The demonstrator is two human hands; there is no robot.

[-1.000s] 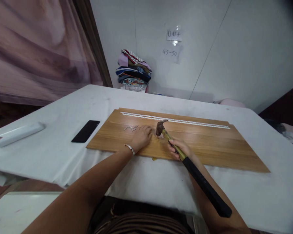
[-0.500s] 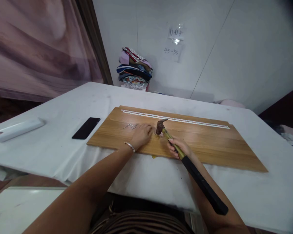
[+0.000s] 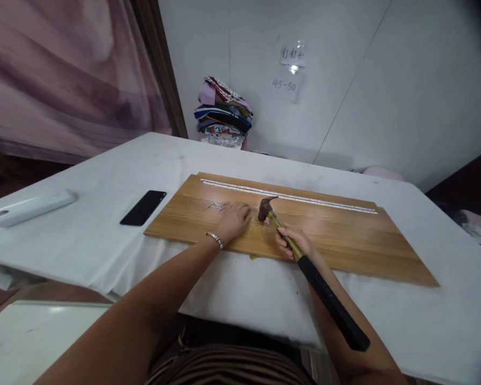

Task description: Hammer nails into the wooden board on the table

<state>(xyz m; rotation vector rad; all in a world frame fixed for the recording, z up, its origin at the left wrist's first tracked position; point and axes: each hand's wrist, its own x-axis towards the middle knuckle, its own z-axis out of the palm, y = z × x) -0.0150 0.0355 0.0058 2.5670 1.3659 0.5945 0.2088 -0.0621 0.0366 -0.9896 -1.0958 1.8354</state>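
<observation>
A claw hammer point(image 3: 316, 278) with a rusty brown head, a yellow neck and a black grip is in my right hand point(image 3: 294, 241). My fingers wrap round the neck close to the head, and the black grip runs back over my right forearm. The hammer head is just above or on a wood-grain board point(image 3: 353, 246); I cannot tell which. My left hand point(image 3: 234, 220) lies palm down on the board, left of the head, its fingers slightly bent and partly hidden. Several loose nails point(image 3: 216, 205) lie on the board beyond that hand.
Two white measuring strips point(image 3: 288, 195) run along the board's far side. On the white-covered table point(image 3: 172, 155), a black phone point(image 3: 143, 207) and a white elongated plastic object point(image 3: 34, 207) lie to the left. Folded clothes point(image 3: 224, 115) are stacked by the wall.
The camera view has shifted slightly. The hammer head and both hands stay almost where they were over the board; the hammer's grip end has moved a little to the left.
</observation>
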